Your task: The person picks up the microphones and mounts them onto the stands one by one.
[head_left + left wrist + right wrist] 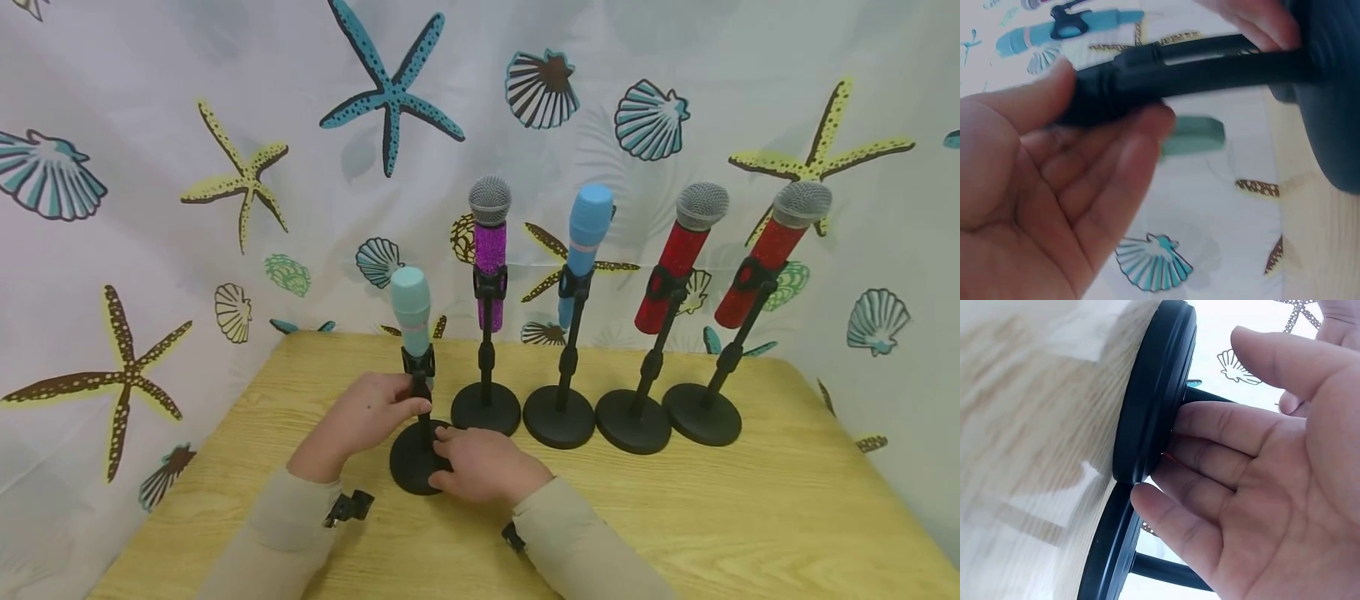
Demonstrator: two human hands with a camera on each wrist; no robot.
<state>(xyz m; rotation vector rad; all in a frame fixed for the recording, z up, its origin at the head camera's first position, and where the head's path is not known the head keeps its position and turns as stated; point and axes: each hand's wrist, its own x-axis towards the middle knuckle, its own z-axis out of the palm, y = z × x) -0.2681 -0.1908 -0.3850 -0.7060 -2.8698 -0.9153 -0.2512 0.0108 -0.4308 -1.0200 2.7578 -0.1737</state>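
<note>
A pale teal microphone (411, 308) sits upright in the clip of a black desk stand (408, 467), front left on the table. My left hand (363, 425) holds this stand's post just below the clip, thumb on one side and fingers on the other, as the left wrist view shows with the dark post (1210, 76). My right hand (487, 467) is at the right side of the round base (1157, 394). Its fingers are nearly straight, with the fingertips on the top of the base.
Behind to the right stand several more black stands, holding a purple microphone (491, 250), a blue microphone (588, 225) and two red ones, the nearer a red microphone (678, 250). The wooden table (750, 508) meets a patterned cloth (300, 208) at the back.
</note>
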